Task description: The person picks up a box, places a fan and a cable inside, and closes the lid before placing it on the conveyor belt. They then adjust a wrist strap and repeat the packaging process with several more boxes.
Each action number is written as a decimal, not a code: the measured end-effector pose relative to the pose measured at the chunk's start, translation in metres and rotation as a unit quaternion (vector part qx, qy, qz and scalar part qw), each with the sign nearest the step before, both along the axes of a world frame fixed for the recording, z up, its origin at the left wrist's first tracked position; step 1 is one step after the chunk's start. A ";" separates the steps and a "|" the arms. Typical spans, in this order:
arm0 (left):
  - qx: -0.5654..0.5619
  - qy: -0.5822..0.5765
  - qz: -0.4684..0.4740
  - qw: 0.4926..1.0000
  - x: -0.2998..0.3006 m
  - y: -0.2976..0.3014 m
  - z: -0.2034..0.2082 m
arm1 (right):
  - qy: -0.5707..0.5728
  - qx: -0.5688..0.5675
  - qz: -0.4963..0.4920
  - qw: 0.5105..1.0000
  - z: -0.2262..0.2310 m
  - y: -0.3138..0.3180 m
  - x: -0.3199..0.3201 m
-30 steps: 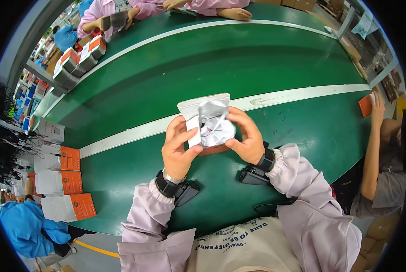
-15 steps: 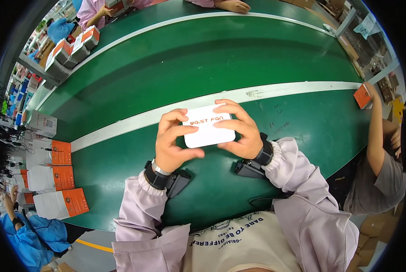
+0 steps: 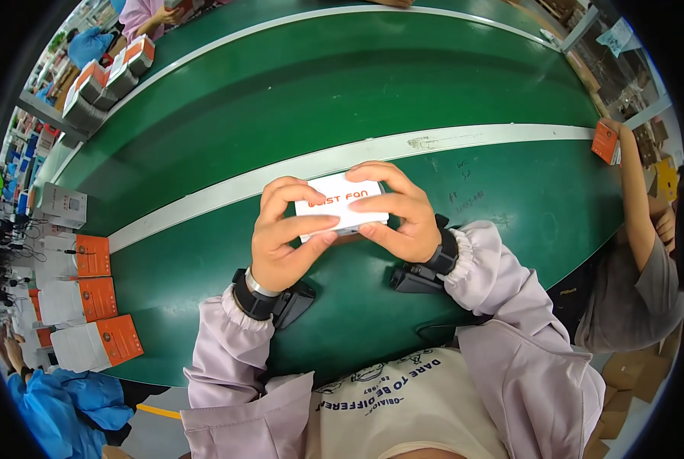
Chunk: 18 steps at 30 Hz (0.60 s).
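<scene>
A small white box (image 3: 340, 213) with orange lettering on its top is held above the green table, between both hands. My left hand (image 3: 284, 239) grips its left end, with the fingers over the top and the thumb at the near edge. On the right end, my right hand (image 3: 404, 216) has its fingers across the top and its thumb against the near side. A narrow grey and brownish strip shows under the near edge, too small to make out. Both wrists wear black straps with dark devices.
White-and-orange boxes (image 3: 120, 339) stand in a row along the table's left edge. A pale strip (image 3: 296, 164) crosses the green table (image 3: 372, 306). At the right, another person's hand holds an orange box (image 3: 605, 143). More boxes (image 3: 139, 55) are stacked far left, near another worker.
The white box has tilted, so its near side now shows. My left thumb has come in against its near edge, and my right thumb has moved onto that side. The view has shifted slightly.
</scene>
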State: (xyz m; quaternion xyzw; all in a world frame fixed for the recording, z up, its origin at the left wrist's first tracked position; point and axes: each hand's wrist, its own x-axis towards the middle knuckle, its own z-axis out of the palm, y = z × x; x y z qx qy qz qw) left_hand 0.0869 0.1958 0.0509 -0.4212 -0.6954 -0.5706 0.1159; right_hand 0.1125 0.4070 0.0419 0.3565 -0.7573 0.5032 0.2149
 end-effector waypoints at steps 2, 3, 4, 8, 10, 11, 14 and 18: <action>-0.072 0.030 0.002 0.997 0.000 -0.004 0.004 | 0.020 0.033 0.013 0.999 0.000 0.003 -0.002; -0.072 0.029 0.000 0.997 0.000 -0.004 0.004 | 0.014 0.020 0.021 0.999 0.000 0.003 -0.002; -0.072 0.026 0.004 0.997 0.000 -0.004 0.005 | 0.009 0.008 0.028 1.000 0.000 0.003 -0.002; -0.074 0.017 0.002 0.997 -0.002 -0.006 0.003 | -0.046 -0.115 -0.023 0.992 -0.013 -0.003 -0.003; -0.076 0.008 0.000 0.997 -0.002 -0.008 -0.001 | -0.067 -0.170 -0.051 0.982 -0.017 -0.003 -0.002; -0.076 0.010 -0.001 0.997 -0.002 -0.007 -0.002 | -0.053 -0.163 -0.048 0.984 -0.017 -0.001 -0.001; -0.026 -0.046 -0.007 0.999 0.000 -0.005 -0.005 | -0.023 -0.154 -0.045 0.987 -0.017 0.005 0.002; 0.062 -0.085 0.004 0.994 -0.002 -0.001 -0.013 | -0.018 -0.040 -0.076 0.996 -0.011 0.009 0.004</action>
